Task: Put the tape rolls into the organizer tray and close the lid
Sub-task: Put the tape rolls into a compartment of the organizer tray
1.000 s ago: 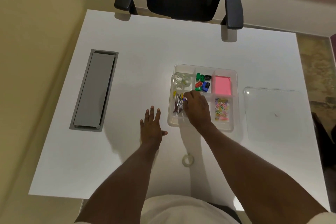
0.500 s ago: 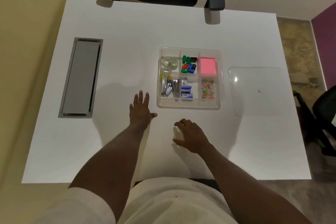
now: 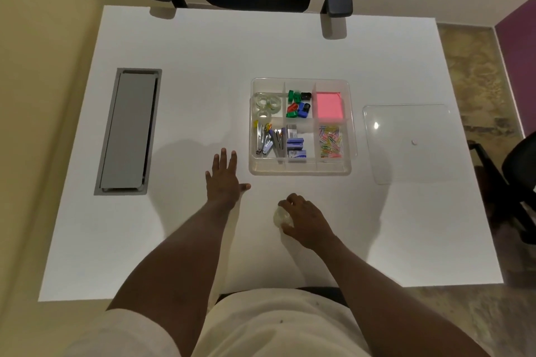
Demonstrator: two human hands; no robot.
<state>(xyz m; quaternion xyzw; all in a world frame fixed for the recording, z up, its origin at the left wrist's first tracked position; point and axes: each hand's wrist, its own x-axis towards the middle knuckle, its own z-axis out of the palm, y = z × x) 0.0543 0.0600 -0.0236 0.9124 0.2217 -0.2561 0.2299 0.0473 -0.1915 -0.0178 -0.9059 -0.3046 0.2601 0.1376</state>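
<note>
Top-left tray (image 3: 352, 124) slot w/ 3 tape rolls (image 3: 267, 106), lid (image 3: 406, 143) off

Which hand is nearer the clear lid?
Right. The right hand sits front-left of the lid, curled on a tape roll; the left hand lies flat beyond the tray.

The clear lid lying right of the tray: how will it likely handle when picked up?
The lid looks thin, flat and glossy, so probably light and somewhat slippery. Lying flush on the table, its edge may be awkward to catch; the small central knob probably offers better grip.
</note>
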